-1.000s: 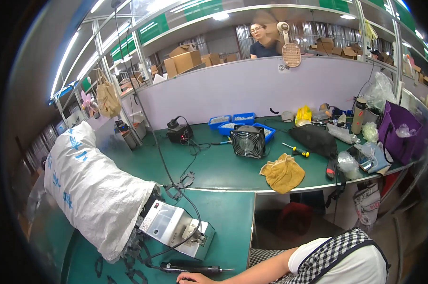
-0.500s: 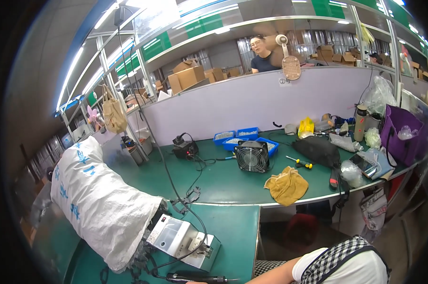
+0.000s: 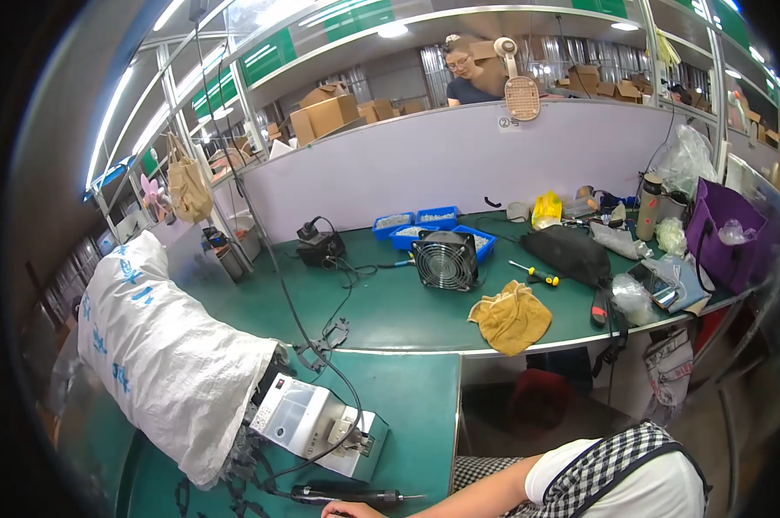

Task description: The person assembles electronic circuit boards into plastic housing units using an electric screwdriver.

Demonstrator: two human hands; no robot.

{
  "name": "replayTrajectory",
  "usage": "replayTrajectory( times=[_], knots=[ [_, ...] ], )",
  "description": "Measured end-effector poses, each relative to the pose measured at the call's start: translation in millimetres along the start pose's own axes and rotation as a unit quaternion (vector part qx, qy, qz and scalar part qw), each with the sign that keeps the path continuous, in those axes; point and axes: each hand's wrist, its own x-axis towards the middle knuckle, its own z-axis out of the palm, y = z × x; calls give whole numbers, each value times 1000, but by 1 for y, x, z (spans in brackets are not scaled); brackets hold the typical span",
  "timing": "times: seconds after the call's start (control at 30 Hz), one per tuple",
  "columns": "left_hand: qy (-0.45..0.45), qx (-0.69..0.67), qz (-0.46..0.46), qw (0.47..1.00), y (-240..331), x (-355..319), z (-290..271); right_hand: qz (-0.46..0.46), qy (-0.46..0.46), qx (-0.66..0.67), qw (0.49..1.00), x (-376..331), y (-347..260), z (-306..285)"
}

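Note:
Only part of my right hand [image 3: 349, 510] shows, cut off by the lower edge, with the bare forearm [image 3: 476, 495] reaching in from the right. It lies right beside a black electric screwdriver [image 3: 368, 496] with a thin bit pointing right; whether the fingers touch or hold it cannot be made out. My left hand is outside the picture. Just beyond the screwdriver stands a white and grey boxy machine [image 3: 299, 420] with a cable looping over it. A white woven sack [image 3: 170, 358] lies to its left, with black plastic parts [image 3: 243, 462] at its mouth.
The farther green table [image 3: 381, 319] bears a fan [image 3: 446, 261], blue trays [image 3: 437, 216] of small parts, a brown cloth [image 3: 511, 318], a yellow-black screwdriver [image 3: 537, 274], a black pouch [image 3: 567, 255] and a purple bag [image 3: 726, 233]. A co-worker [image 3: 472, 82] is behind the pale partition [image 3: 390, 177].
My view has shifted, so the scene sits a little farther left and higher. More of my right hand shows beside the electric screwdriver. The co-worker's head is tilted lower.

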Motion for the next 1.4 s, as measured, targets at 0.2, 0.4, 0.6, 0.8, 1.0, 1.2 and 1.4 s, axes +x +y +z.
replayTrajectory(
  times=[0.2,0.4,0.6,0.8,1.0,1.2,1.4],
  knots=[
    [-17,-12,-34,999,0,-3,0,2,7,-6,1000,-2,0,0],
    [-13,-26,-28,999,-2,-6,1,1,-8,2,1000,-2,-3,1],
    [-134,-31,-26,990,8,7,-13,15,-23,22,999,-3,-3,0],
    [-201,-34,-33,978,10,11,-17,-1,-30,14,999,0,0,0],
    [-176,-35,-39,983,1,2,-4,-10,-38,-2,999,-2,-6,-1],
    [-136,-47,-25,989,1,1,-3,-13,-28,-2,1000,-2,-2,0],
    [-126,-42,-32,991,3,0,-2,-10,-34,-3,999,-2,-4,-1]
  ],
)
